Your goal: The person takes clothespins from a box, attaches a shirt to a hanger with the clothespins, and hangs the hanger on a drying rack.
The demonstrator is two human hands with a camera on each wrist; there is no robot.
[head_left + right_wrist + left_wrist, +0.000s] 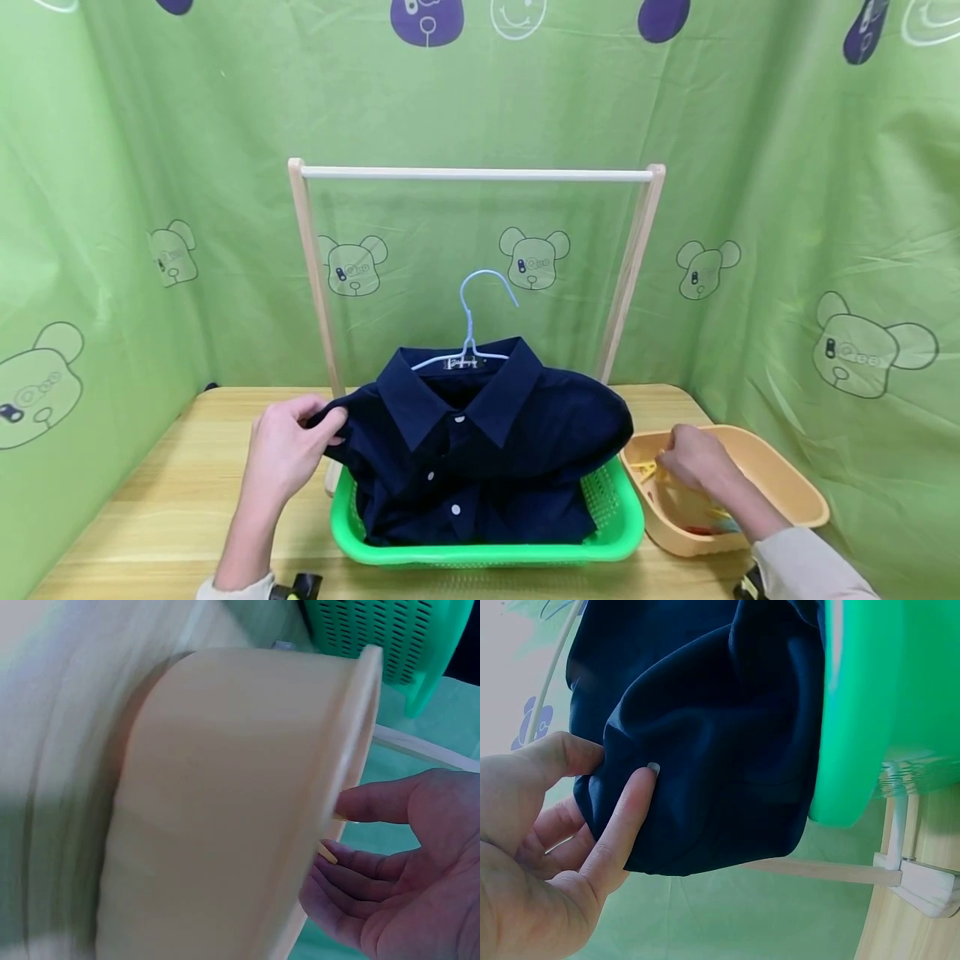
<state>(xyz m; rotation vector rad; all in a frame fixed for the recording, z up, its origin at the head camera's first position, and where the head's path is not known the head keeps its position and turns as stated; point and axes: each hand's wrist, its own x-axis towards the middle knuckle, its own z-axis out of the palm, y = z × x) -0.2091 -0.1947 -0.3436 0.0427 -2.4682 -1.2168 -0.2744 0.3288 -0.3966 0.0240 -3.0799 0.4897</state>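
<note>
A dark navy shirt (pixel 405 467) with white buttons lies in the green basket (pixel 487 554), its collar facing up. A pale blue wire hanger (pixel 470 321) sits inside the collar, hook upward. My left hand (pixel 281 446) pinches the shirt's shoulder or sleeve at the left; in the left wrist view the thumb and fingers (pixel 622 825) grip the dark cloth. My right hand (pixel 697 458) reaches into the orange basin (pixel 780 467). Its thumb and fingers pinch a small yellow clothespin (pixel 328 853), mostly hidden by the basin's rim in the right wrist view.
Behind the basket stands a wooden rack with a white crossbar (pixel 480 174). A few small coloured pieces (pixel 712 525) lie at the basin's bottom. The wooden table (pixel 150 500) is enclosed by green curtains (pixel 862 250).
</note>
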